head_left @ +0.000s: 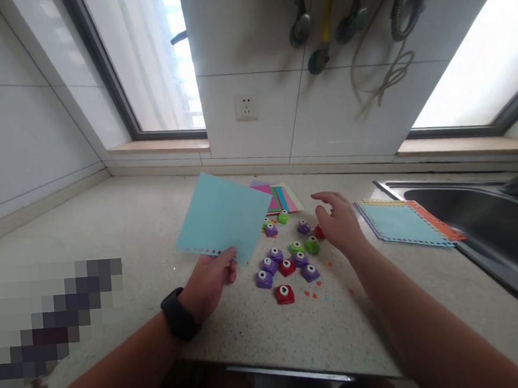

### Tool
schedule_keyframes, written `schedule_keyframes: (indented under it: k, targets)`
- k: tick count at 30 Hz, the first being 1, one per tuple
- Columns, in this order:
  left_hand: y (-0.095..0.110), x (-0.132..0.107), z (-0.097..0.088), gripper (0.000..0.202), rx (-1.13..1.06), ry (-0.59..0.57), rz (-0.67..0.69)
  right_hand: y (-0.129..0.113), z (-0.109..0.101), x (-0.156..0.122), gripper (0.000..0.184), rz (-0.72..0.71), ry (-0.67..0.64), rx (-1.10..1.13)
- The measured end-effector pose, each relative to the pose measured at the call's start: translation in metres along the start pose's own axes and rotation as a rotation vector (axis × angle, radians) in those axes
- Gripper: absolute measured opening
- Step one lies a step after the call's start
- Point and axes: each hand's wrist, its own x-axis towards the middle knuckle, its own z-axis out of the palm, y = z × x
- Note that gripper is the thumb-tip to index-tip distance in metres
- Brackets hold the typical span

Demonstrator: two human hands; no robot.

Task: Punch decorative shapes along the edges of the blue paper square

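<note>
1. The light blue sheet (pixel 225 211) hangs over the bench (pixel 145 217), at 10 o'clock from the clustered craft punches (pixel 286 268). The left hand (pixel 214 281) grasps its near edge, thumb on top. That one-sided grip may let the far corner sag or flutter, and pressing harder could crease the paper.

2. A row of small cut-outs runs along the edge by the thumb. Paper is probably weakest there, so a sharp tug or twist might tear it from hole to hole.

3. The right hand (pixel 341 221), at 2 o'clock from the cluster, has a released grip, fingers bent and apart, nothing visible in it. A partly hidden red punch (pixel 319 232) lies just beside it (contact I cannot tell), so a careless sweep could knock that over.

4. The punches crowd together, green, purple and red. Reaching in hastily might topple neighbours or pick up the wrong shape.

5. At 3 o'clock, hole-edged sheets (pixel 403 222) lap the rim of the sink (pixel 487 231). A forearm bump or draught could send them in, and any water would spoil them.

6. Loose orange cut-outs (pixel 314 295) lie towards 5 o'clock; a dragging wrist could scatter them.
</note>
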Motion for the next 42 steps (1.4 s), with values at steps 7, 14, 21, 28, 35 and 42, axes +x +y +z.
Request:
schedule_keyframes:
  k: [7, 14, 21, 28, 35, 42]
  targets:
    - [0.008, 0.000, 0.000, 0.025, -0.162, 0.024, 0.001, 0.026, 0.003, 0.007, 0.039, 0.106, -0.140, -0.095]
    - [0.012, 0.001, 0.002, 0.024, -0.237, 0.040, -0.026, 0.026, -0.002, 0.005, 0.030, 0.102, -0.374, -0.160]
    - [0.011, 0.001, 0.001, 0.022, -0.231, 0.042, -0.036, 0.015, 0.002, -0.001, 0.026, 0.078, -0.534, -0.213]
    - [0.011, 0.000, 0.003, 0.023, -0.218, 0.044, -0.024, 0.003, 0.000, -0.005, 0.031, -0.002, -0.595, -0.204]
    - [0.011, -0.002, 0.002, 0.025, -0.208, 0.030, -0.024, -0.004, -0.009, -0.006, 0.026, -0.099, -0.606, -0.136]
    - [0.009, 0.000, 0.001, 0.026, -0.196, 0.020, -0.024, -0.014, -0.031, -0.002, 0.036, -0.293, -0.810, 0.054]
